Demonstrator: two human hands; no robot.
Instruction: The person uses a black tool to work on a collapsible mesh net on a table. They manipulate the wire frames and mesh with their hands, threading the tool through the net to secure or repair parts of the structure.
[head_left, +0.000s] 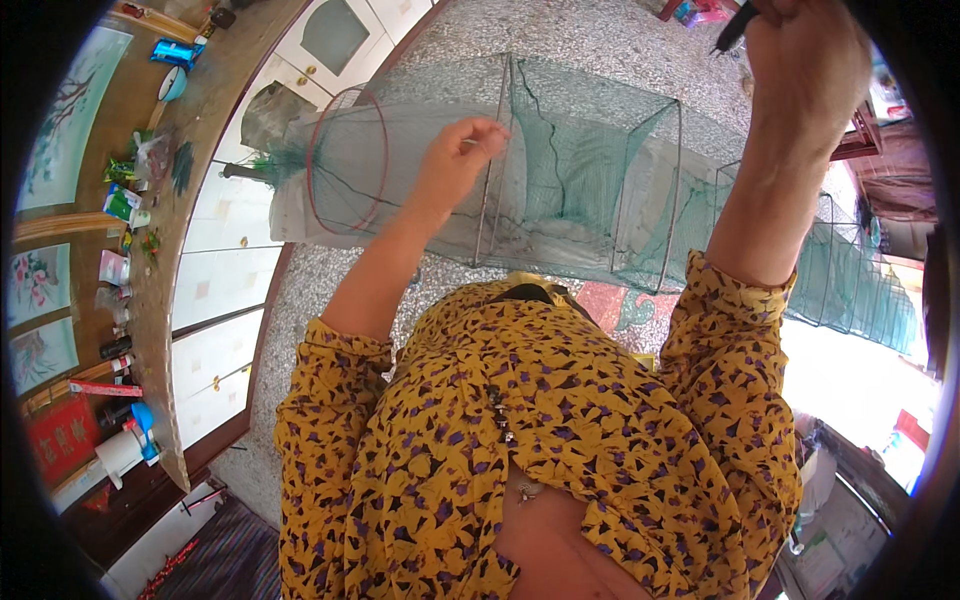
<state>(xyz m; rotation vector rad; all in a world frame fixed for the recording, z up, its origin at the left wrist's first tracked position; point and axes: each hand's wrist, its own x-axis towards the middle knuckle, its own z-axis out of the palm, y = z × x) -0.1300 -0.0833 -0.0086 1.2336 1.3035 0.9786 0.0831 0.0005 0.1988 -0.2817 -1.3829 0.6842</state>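
A long green mesh net trap (570,170) with square wire frames and a red hoop (388,168) at its left end lies across the floor over grey sheeting. My left hand (466,152) is above the mesh near a frame, fingers curled in a pinch; whether anything is between them is too small to tell. My right hand (800,50), raised at the upper right, grips a black tool (737,28) with a thin pointed tip, clear of the net.
On the left are white cabinets (215,280) below a wooden counter (163,300) holding packets, bottles and a bowl (172,83). A speckled floor (430,70) surrounds the net, with a patterned pink patch (610,305). Dark furniture (890,160) and a bright opening stand at right.
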